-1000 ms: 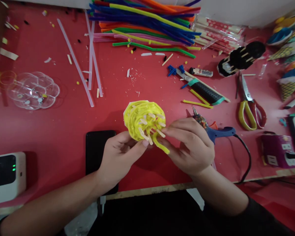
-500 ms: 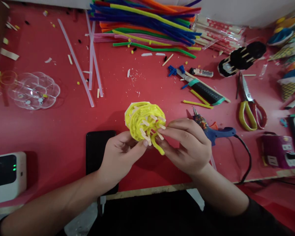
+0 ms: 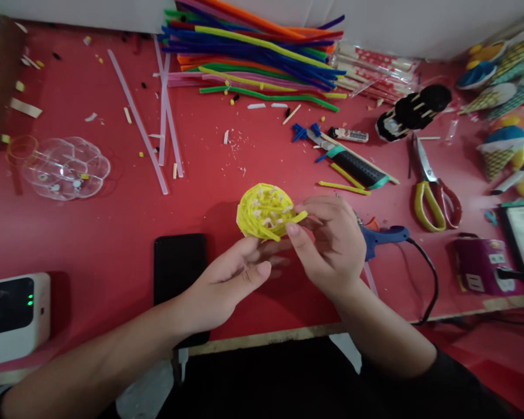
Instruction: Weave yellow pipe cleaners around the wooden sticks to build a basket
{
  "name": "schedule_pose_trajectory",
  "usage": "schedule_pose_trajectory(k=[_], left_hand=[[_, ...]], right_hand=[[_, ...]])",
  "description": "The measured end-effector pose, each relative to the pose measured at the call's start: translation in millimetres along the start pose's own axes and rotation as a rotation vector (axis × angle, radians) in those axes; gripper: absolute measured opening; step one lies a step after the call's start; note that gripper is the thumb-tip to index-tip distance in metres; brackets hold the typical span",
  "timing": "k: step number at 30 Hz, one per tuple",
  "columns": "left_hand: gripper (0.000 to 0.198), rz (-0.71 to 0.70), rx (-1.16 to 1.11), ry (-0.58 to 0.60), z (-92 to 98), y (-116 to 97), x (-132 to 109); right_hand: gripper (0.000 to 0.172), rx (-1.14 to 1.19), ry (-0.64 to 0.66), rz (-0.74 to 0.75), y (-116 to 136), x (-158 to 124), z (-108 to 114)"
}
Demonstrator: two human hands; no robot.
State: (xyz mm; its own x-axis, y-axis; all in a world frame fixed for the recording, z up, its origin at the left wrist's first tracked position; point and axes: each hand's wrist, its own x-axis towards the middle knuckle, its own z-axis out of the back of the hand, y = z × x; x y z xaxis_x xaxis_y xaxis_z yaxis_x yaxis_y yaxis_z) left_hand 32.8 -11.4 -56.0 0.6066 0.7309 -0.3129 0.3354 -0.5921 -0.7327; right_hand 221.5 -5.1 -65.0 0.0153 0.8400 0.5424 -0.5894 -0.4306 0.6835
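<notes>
A round yellow pipe-cleaner disc (image 3: 262,210) with short pale wooden sticks standing out of it is held over the table, a little white backing showing at its left edge. My right hand (image 3: 338,247) grips its right side between thumb and fingers, beside a loose yellow pipe-cleaner end. Under the lower edge, my left hand (image 3: 231,285) is open, its thumb apart from the disc and its fingers stretched out, partly hidden and blurred; whether they touch the disc I cannot tell.
Behind lie coloured pipe cleaners (image 3: 262,43). A utility knife (image 3: 358,166), scissors (image 3: 428,186) and a blue glue gun (image 3: 386,234) are on the right. A black phone (image 3: 179,265) sits by my left wrist; clear glue sticks (image 3: 135,116) and a flower-shaped plastic box (image 3: 67,169) lie left.
The disc has turned, so its sticks face more toward me and its loose end points right. My left thumb has come off the disc and those fingers have opened. The camera view has shifted slightly.
</notes>
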Motion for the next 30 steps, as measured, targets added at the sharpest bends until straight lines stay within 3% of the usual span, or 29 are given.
schedule_pose_trajectory(k=[3,6,8,10,12,14,15,16,19,21,25,30], left_hand=[[0.042,0.053,0.211,-0.081,-1.7,-5.4,-6.6],[0.061,0.124,0.664,-0.199,-6.2,-17.5,-28.7],[0.058,0.126,1.012,-0.131,-9.3,-32.0,-47.3],[0.046,-0.036,1.250,-0.098,-10.0,-51.1,-59.3],[0.040,-0.214,1.348,-0.225,-7.3,-71.6,-56.8],[0.037,-0.327,1.358,-0.377,-2.1,-89.4,-38.1],[0.041,-0.356,1.315,-0.375,0.7,-96.0,-24.5],[0.043,-0.300,1.258,-0.340,3.3,-100.7,-9.6],[0.039,-0.060,1.121,-0.047,7.5,-104.6,30.3],[0.032,0.023,1.053,0.044,7.2,-102.1,45.7],[0.024,0.130,0.933,0.090,4.9,-96.4,52.8],[0.028,0.173,0.774,0.167,11.8,-83.9,53.9]], right_hand=[[0.015,0.024,0.014,0.012,-1.1,0.6,0.1],[0.011,0.027,0.011,-0.012,-2.2,1.0,1.0],[0.010,0.080,0.020,-0.079,-3.8,1.3,1.9],[0.012,0.163,0.034,-0.152,-5.8,1.6,2.4],[0.014,0.265,0.045,-0.197,-7.2,1.9,2.2],[0.015,0.363,0.070,-0.214,-7.5,2.1,1.8],[0.015,0.402,0.086,-0.212,-7.3,2.2,1.6],[0.014,0.434,0.104,-0.207,-7.0,2.4,1.5],[0.010,0.514,0.154,-0.197,-6.8,3.4,2.5],[0.009,0.544,0.168,-0.190,-7.8,4.9,4.3],[0.005,0.567,0.171,-0.216,-9.8,9.5,9.6],[0.005,0.750,0.248,-0.341,-8.1,13.1,12.6]])
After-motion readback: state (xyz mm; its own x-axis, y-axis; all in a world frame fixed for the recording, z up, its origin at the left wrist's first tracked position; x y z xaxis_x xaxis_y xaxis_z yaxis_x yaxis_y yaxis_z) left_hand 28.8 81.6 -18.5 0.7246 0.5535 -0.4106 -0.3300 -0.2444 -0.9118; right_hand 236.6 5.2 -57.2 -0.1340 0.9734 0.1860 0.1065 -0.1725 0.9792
